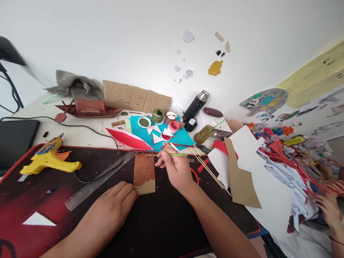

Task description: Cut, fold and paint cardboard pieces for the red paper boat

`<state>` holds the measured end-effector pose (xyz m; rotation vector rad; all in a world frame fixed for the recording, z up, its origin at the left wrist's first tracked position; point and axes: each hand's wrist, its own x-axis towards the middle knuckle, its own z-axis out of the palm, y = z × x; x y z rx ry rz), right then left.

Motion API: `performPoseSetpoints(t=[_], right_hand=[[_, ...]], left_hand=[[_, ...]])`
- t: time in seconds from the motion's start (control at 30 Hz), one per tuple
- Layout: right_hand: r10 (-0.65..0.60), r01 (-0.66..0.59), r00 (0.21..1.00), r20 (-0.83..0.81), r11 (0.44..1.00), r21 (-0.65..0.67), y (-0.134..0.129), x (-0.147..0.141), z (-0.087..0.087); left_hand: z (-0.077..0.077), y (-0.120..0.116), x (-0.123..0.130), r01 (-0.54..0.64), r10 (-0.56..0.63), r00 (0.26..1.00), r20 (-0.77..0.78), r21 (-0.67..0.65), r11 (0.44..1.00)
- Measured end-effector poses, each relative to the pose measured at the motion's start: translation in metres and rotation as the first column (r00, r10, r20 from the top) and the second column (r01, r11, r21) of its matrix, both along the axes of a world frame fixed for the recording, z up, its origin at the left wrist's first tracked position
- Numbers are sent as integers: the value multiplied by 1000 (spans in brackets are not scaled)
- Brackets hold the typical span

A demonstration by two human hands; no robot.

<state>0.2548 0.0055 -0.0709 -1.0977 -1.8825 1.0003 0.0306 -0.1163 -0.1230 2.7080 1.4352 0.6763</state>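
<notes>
A small cardboard piece point(144, 171), mostly coated in reddish-brown paint with a bare strip at its lower end, lies on the dark mat. My left hand point(114, 202) rests on the mat, its fingers together and their tips at the card's lower left corner. Pinched in my right hand point(174, 168) is a green-handled paintbrush point(179, 154), its tip touching the card's top edge. Beyond the card, open paint jars, among them a green one point(158, 116) and a pinkish-red one point(173, 127), stand on a turquoise sheet point(137, 133).
A yellow glue gun point(52, 161) and a clear ruler point(99, 182) lie left. Behind are a brown model boat point(90, 108), a red-and-white paper shape point(129, 139), a black thermos point(196, 105) and a jar of murky liquid point(203, 134). Cut cardboard point(243, 182) and another person's hands point(329, 204) are right.
</notes>
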Motion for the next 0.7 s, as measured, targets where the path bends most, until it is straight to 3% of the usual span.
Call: performPoseSetpoints(t=[0.2, 0.4, 0.7], right_hand=[[46, -43, 997, 63, 998, -42, -9, -9, 4], [38, -36, 997, 60, 999, -34, 2, -14, -2], [-17, 17, 999, 50, 1000, -2, 2, 5, -5]], left_hand=[[2, 1, 1, 0, 0, 1000, -7, -46, 999], [3, 2, 1, 4, -3, 999, 36, -18, 1000], [2, 3, 0, 9, -9, 1000, 10, 4, 1000]])
